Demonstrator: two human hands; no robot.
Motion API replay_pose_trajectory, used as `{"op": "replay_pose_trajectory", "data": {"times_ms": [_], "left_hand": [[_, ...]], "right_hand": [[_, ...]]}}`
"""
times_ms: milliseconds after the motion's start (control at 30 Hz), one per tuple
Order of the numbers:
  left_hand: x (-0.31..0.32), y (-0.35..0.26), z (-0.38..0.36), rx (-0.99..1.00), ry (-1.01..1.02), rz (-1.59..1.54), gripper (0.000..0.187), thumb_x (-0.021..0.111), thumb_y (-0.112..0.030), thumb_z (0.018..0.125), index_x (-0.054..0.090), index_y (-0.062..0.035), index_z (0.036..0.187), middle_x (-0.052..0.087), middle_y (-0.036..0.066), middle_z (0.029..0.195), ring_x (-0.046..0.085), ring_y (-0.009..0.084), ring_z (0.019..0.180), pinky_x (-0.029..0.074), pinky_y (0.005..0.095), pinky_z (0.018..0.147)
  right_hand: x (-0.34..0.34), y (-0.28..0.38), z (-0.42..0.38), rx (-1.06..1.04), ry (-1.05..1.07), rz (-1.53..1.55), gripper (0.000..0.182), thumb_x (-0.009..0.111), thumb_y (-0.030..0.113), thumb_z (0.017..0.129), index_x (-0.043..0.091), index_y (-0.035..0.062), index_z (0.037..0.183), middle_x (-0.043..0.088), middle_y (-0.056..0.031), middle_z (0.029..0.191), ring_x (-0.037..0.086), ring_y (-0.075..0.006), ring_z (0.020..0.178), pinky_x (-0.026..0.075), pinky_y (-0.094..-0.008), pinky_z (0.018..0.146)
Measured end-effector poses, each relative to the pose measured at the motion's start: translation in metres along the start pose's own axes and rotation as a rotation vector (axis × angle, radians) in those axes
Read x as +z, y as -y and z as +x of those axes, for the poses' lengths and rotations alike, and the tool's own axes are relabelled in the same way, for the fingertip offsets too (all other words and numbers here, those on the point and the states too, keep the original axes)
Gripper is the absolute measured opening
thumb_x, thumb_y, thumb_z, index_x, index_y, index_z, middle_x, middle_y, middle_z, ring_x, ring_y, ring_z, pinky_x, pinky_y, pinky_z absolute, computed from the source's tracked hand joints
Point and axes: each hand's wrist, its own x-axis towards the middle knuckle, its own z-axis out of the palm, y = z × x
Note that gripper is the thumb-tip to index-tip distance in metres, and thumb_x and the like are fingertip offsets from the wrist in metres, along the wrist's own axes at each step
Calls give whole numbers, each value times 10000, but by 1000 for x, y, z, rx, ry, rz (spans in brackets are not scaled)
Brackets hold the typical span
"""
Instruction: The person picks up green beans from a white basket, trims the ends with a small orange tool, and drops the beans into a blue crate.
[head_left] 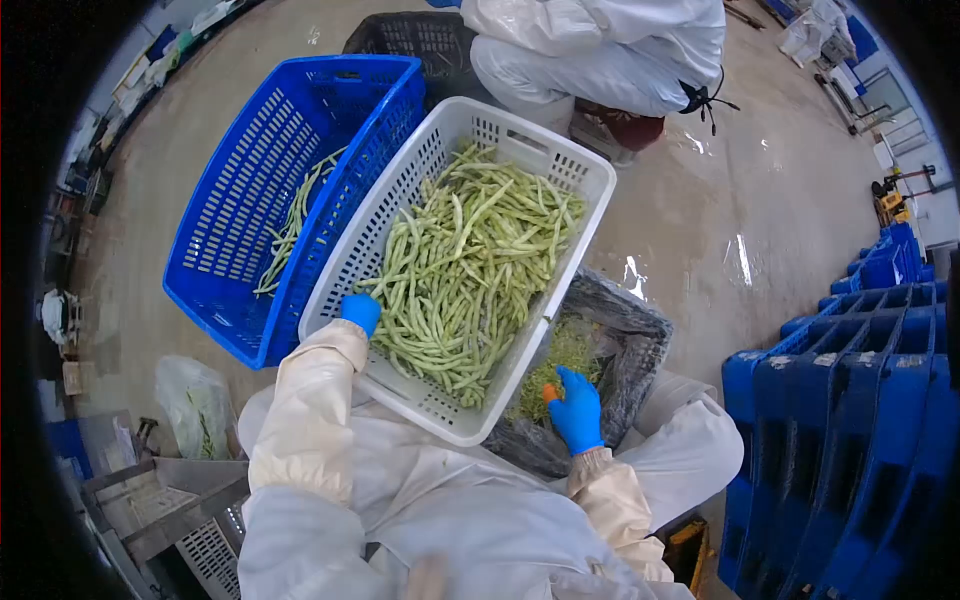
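Observation:
A white basket [590, 222] full of green beans [470, 260] lies tilted before me. My left hand [361, 312], in a blue glove, is at the basket's left side by the edge of the beans; its fingers are mostly hidden. My right hand [577, 412], also gloved in blue with orange on one finger, is held over a container lined with dark plastic [645, 335]. Its fingers are apart with nothing seen between them. Green trimmings [570, 350] fill part of that container. Left of the white basket stands a blue basket [240, 150] with a few beans inside.
Another person [600, 60] in white sits at the top, beside a dark crate [410, 35]. Blue pallets [830, 400] are stacked at the right. A plastic bag [195, 400] and a metal frame [180, 500] stand at the lower left. The floor looks wet.

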Motion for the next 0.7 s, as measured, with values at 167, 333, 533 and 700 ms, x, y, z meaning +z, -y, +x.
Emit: {"op": "replay_pose_trajectory", "data": {"times_ms": [167, 333, 533, 700], "left_hand": [[-122, 10, -43, 16, 177, -216, 133, 558, -109, 756, 670, -60, 808, 651, 126, 753, 640, 266, 646, 505, 394, 553], [-202, -26, -103, -17, 349, -1566, 200, 631, -206, 787, 603, -8, 788, 605, 67, 659, 589, 122, 574, 492, 242, 535], [-229, -152, -151, 14, 340, -2040, 145, 595, -172, 828, 573, -28, 830, 610, 61, 722, 584, 121, 580, 487, 239, 533], [-237, -186, -168, 16, 193, -2154, 136, 590, -159, 833, 560, -27, 847, 610, 62, 731, 583, 125, 583, 477, 230, 529]], "right_hand": [[-15, 22, -1, -30, -110, -100, 481, 628, 232, 784, 495, 30, 1200, 569, -197, 1041, 542, -345, 955, 422, -412, 813], [-25, 58, -9, -213, -40, 273, 475, 637, 203, 778, 494, 41, 1201, 562, -175, 1053, 529, -340, 961, 403, -402, 838], [-40, 76, -22, -515, -168, 364, 376, 597, 132, 784, 508, 22, 1133, 571, -137, 883, 549, -304, 835, 379, -427, 876], [-42, 64, -29, -504, -194, 311, 273, 587, 91, 784, 537, 28, 1044, 585, -122, 850, 563, -298, 812, 390, -428, 883]]}}
